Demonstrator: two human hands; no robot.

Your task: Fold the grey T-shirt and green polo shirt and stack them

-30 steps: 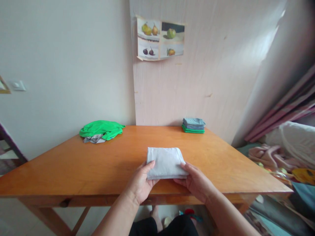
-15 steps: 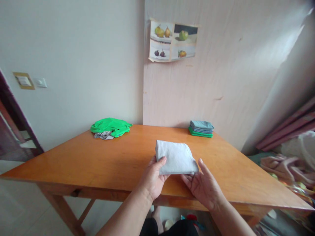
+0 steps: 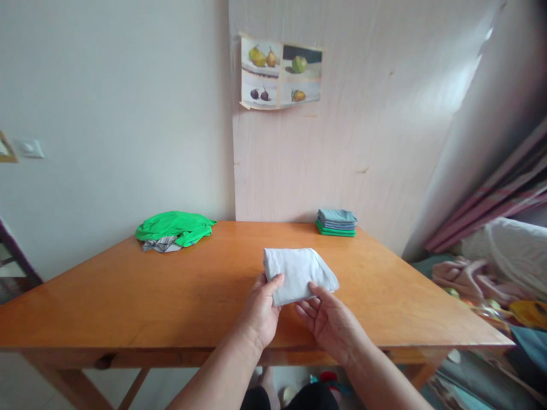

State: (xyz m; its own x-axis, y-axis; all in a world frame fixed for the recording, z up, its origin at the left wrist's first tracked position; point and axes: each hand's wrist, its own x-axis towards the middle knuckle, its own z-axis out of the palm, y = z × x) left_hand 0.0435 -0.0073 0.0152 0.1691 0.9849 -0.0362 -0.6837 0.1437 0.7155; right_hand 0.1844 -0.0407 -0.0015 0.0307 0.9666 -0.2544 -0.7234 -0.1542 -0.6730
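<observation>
A light grey folded cloth (image 3: 294, 273) is held up above the near half of the wooden table. My left hand (image 3: 262, 310) grips its left side, thumb on top and the other fingers hidden beneath. At the lower right edge my right hand (image 3: 329, 319) pinches the cloth, thumb on top, with curled fingers below. The cloth's right corner sticks out past that thumb. Farther back on the right is a neat stack of folded cloths (image 3: 337, 222), grey-blue above green. A loose bright green garment (image 3: 175, 226) lies crumpled at the back left, over a striped grey piece (image 3: 162, 245).
The wooden table (image 3: 128, 302) meets the wall at the back. A sheet of fruit pictures (image 3: 281, 74) is taped up there. To the right of the table are a pink curtain (image 3: 482, 193) and heaped bedding (image 3: 465, 279). A drawer knob (image 3: 105, 360) shows at the front left.
My right thumb has come down onto the cloth, and that hand has moved slightly left. The cloth's right side now slants to a corner. The view has turned a little to the right.
</observation>
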